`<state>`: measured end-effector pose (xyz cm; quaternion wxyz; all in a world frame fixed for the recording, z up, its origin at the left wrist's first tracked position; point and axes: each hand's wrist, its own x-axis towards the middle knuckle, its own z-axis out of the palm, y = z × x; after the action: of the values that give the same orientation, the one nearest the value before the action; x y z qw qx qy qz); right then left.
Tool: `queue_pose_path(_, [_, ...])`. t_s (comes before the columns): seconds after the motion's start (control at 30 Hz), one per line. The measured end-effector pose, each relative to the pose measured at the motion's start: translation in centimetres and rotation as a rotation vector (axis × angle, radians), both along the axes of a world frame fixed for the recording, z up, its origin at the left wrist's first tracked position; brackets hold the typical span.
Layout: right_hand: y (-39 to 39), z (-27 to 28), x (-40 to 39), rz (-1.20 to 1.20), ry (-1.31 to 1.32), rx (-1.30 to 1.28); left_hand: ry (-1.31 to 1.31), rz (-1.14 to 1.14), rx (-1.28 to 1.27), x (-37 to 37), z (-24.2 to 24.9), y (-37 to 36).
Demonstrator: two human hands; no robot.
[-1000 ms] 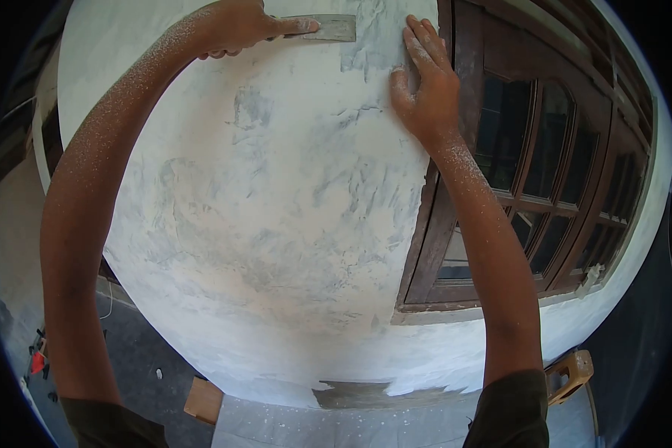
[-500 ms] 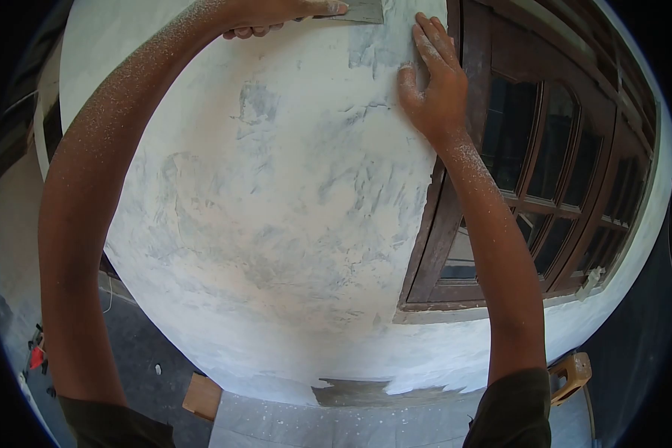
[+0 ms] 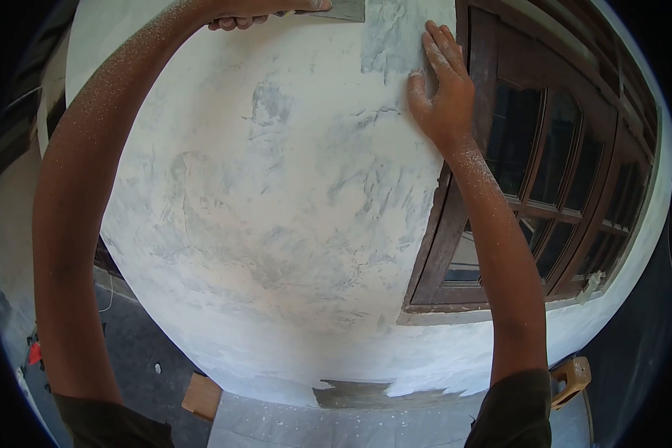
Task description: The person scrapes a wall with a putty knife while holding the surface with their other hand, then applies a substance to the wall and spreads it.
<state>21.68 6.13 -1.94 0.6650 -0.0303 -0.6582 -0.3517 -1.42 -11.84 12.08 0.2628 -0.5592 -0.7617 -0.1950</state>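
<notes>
At the top edge of the view, my left hand [image 3: 257, 13] is closed round a flat metal scraper [image 3: 342, 10], whose blade lies against the white wall [image 3: 291, 172]. The upper part of this hand is cut off by the frame. My right hand [image 3: 446, 93] rests on the wall beside the window frame, fingers stretched upward and thumb apart, holding nothing. White dust covers parts of both forearms. Grey patches and rough marks show in the wall's coating, with a grey strip between the scraper and my right hand.
A brown wooden window [image 3: 487, 149] with glass panes is on the right. Below stand a yellowish stool [image 3: 573, 379] and a brown block [image 3: 201, 396] beside a spattered grey sheet [image 3: 276, 427]. A red object [image 3: 34, 353] lies at the lower left.
My left hand and the scraper have moved slightly left, and more of the grey strip shows. The wall, window and my right hand appear shifted a little to the right.
</notes>
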Motion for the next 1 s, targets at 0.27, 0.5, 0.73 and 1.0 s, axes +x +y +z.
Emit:
queue_pose_path(0.27, [0.0,-0.1,0.1,-0.052,0.025,-0.006,0.025,-0.174,0.076,2.0,-0.5,2.6])
queue_pose_path(0.5, [-0.2,-0.2,0.4,-0.031,0.016,-0.029,-0.027,-0.049,0.052,0.5,0.4,0.2])
queue_pose_path(0.73, [-0.1,-0.1,0.1,0.007,-0.007,-0.006,-0.031,-0.176,0.102,2.6,0.1,1.8])
queue_pose_path(1.0, [0.0,0.0,0.0,0.005,0.009,-0.002,-0.08,-0.072,0.073,1.9,0.8,1.2])
